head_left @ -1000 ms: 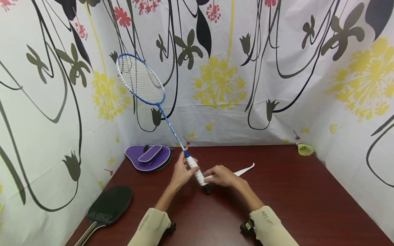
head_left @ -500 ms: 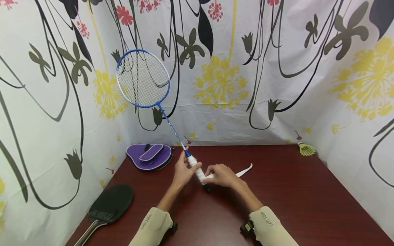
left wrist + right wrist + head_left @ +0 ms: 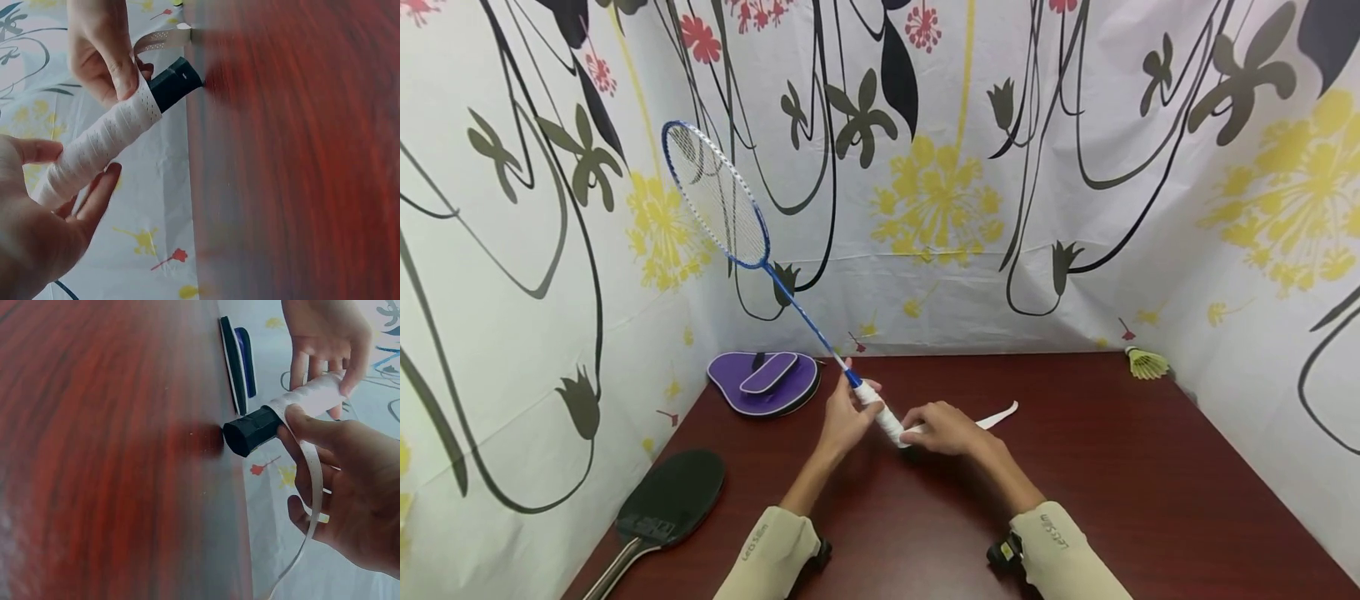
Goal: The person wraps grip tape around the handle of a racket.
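White tape (image 3: 317, 487) near the butt: tension's the weak pt

Racket (image 3: 805, 313) is held tilted over the table (image 3: 1112, 483), head up twd the L, butt low; can't tell if it touches the tabletop. L hand (image 3: 847, 421) has thumb + fingers curled round the wrapped handle (image 3: 103, 145). R hand (image 3: 947, 427) pinches the tape where it leaves the handle, loose tail trailing past the palm.

Risks, my read: if the R thumb eases off, the last turn prob. goes slack & unwinds. Uneven pull could leave a gap or ridge betw. turns. Twisting the racket too fast w/ the L hand may let the overlap drift by the bare black butt end (image 3: 177, 84). Tail might also fold under the fingers.

Count: 1 racket; 1 strip of tape; 2 hands; 1 purple case (image 3: 760, 379), far L; 1 dark paddle (image 3: 673, 492), near L; 1 yellow shuttlecock (image 3: 1147, 364), far R corner; 1 table; 2 black wrist units (image 3: 1004, 552), 1 per cuff.
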`<state>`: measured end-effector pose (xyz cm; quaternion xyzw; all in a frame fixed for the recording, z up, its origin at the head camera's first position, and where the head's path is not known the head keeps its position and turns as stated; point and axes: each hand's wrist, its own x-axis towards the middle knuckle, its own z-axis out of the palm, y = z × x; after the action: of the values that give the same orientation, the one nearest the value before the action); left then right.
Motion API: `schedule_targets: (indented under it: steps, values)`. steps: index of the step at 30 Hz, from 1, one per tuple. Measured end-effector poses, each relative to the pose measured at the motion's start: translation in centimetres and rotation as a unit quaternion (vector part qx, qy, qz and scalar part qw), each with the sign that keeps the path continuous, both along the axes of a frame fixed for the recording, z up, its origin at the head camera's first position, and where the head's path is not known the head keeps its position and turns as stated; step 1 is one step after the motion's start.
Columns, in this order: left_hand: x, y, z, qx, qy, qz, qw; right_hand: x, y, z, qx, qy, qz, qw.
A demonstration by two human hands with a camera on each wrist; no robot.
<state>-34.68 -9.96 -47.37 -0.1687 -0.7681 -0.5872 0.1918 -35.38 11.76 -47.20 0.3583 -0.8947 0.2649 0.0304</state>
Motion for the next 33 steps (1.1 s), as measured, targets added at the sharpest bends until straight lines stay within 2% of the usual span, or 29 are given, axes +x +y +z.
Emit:
schedule_targets:
  steps: [3,6,10,13,18,22,27,29,33]
  values:
    - [0.3,0.4,-0.3,-0.023,0.001,0.041,0.9989,0.1,-0.1,-0.1,0.000,0.011,-0.023,0.9997]
    - [0.4,0.7,-0.3,-0.036,-0.011,0.061,0.9974,-0.1,0.0,-0.1,-0.002,0.014,-0.030,0.9994]
    - [0.4,0.5,-0.1,-0.041,-0.025,0.054,0.9974,-0.2,0.2,-0.1,-0.012,0.004,-0.014,0.9998]
    - [0.3,0.2,0.1,-0.041,-0.032,0.036,0.9980,-0.2,0.2,-0.1,-0.022,-0.007,0.011,0.9997]
    - [0.3,-0.1,0.4,-0.046,-0.038,0.005,0.9982,0.0,0.0,0.0,0.001,-0.010,0.049,0.9987]
    - [0.4,0.1,0.7,-0.062,-0.027,0.013,0.9976,0.1,-0.3,0.2,0.019,-0.001,0.039,0.9991]
    - [0.4,0.5,0.5,-0.086,-0.001,0.038,0.9955,0.2,-0.3,0.2,0.007,0.015,0.006,0.9999]
    - [0.4,0.6,0.3,-0.083,0.003,0.038,0.9959,0.3,-0.4,0.1,0.003,0.014,-0.005,0.9999]
    - [0.6,0.6,-0.2,-0.051,-0.009,0.032,0.9982,0.4,-0.4,-0.1,0.008,0.003,-0.024,0.9997]
